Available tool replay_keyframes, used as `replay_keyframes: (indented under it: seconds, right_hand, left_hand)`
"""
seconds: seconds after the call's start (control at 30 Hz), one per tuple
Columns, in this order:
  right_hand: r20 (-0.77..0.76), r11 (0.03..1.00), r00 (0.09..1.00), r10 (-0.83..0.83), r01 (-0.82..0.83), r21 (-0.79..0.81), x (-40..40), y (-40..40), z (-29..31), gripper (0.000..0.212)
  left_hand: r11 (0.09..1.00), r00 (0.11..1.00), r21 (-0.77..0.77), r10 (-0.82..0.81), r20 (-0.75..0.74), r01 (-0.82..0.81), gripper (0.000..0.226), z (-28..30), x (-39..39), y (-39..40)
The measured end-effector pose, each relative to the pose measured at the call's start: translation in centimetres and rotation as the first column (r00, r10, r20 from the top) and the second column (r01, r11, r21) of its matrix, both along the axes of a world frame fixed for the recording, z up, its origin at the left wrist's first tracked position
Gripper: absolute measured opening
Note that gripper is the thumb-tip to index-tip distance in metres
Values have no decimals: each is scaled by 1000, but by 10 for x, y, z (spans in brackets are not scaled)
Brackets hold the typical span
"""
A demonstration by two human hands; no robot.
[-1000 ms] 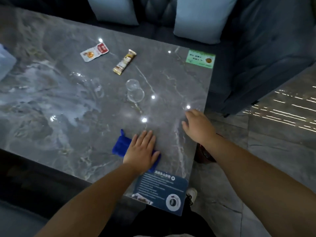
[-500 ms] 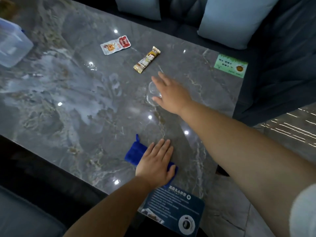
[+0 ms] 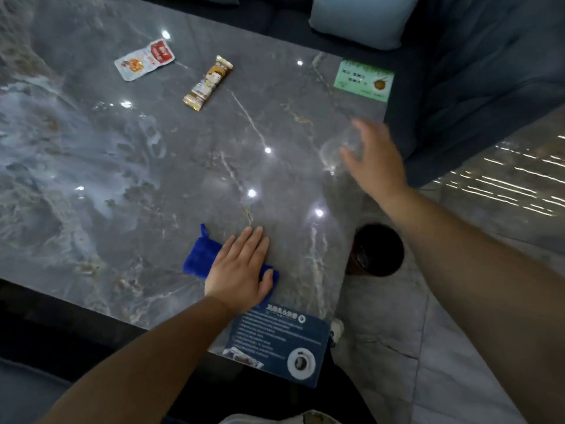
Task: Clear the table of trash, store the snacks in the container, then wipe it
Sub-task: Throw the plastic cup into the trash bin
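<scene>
**A sitting room in a café or lounge**

This is looking like a place where people are sitting, eating snacks and resting. A big, shiny grey stone bench (image 3: 153,179) is standing low in front of a dark blue sofa (image 3: 489,71). Soft, pale blue cushions (image 3: 360,19) are leaning on the sofa. Printed cards are sticking to the bench: a green one (image 3: 363,81) at the far corner and a dark blue one (image 3: 278,341) at the near corner, both with small writing and pictures, like shop notices. Ceiling lights are shining as bright dots in the stone. The floor (image 3: 397,377) is showing grey tiles, and a dark round bin (image 3: 377,249) is standing beside the bench.
</scene>
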State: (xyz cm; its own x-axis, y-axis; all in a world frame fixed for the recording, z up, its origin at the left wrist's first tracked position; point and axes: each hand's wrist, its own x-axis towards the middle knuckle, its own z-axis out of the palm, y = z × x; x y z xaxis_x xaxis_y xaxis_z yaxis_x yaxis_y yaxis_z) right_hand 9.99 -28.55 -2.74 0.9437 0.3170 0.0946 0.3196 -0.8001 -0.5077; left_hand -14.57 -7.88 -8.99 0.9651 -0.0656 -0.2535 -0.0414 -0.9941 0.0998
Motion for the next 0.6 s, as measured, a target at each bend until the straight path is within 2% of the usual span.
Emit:
replay_keyframes:
  seconds: [0.1, 0.2, 0.33, 0.43, 0.5, 0.6]
  right_hand:
    - [7, 965, 966, -258, 258, 43, -7, -84, -13, 55]
    - [-83, 918, 915, -395, 392, -58, -24, -141, -37, 57]
    - [-145, 888, 882, -449, 423, -179, -44, -181, -70, 55]
    - [-265, 842, 804, -533, 471, -264, -52, -196, -87, 62]
    - [-320, 818, 762, -563, 459, -346, -60, -203, -95, 65]
    - [-368, 831, 759, -537, 398, -389, -76, -208, -100, 61]
  left_hand:
    - [1000, 1000, 18, 2, -9, -2, 65, -1, 0, -1]
    - [999, 1000, 33, 13, -11, -13, 65, 0, 1, -1]
    - [1000, 1000, 23, 16, 9, -16, 65, 1, 2, -5]
    - [1000, 1000, 25, 13, 25, -13, 64, 2, 1, -6]
    - [1000, 999, 24, 15, 34, -15, 64, 2, 2, -6]
    - [1000, 999, 24, 13, 34, -14, 64, 1, 2, -6]
